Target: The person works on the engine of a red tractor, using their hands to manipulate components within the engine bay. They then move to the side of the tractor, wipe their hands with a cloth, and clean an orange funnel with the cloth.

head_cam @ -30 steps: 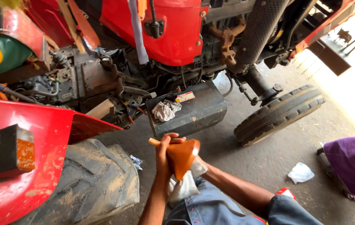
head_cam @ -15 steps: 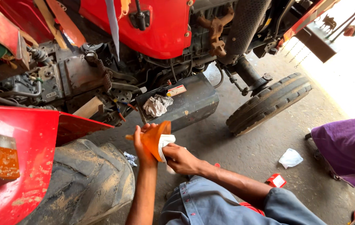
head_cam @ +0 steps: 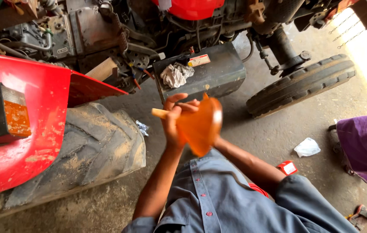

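**Orange funnel held sideways above the lap**

The left hand [head_cam: 175,118] is closed around the neck of an orange funnel [head_cam: 199,125], fingers curled over the top where the cone narrows. The right hand is hidden behind the funnel's bowl; only its forearm shows, running up from the lower right to the back of the cone, so whether it grips anything cannot be told.

The funnel's long axis lies close to level. Its pale spout [head_cam: 159,113] points left, toward the big muddy tyre [head_cam: 93,151], and its wide mouth faces right and a little downward. The bowl is translucent orange plastic, blurred at the rim, and the spout is a lighter, cream-orange tube.

The funnel sits just below the dark metal box [head_cam: 211,73] on the tractor's underside, on which a crumpled grey rag [head_cam: 175,74] lies. Left of the funnel is the red fender [head_cam: 32,108] over the tyre. Well to the right of it, a white scrap [head_cam: 307,147] and a small red packet [head_cam: 287,167] lie on the concrete floor.
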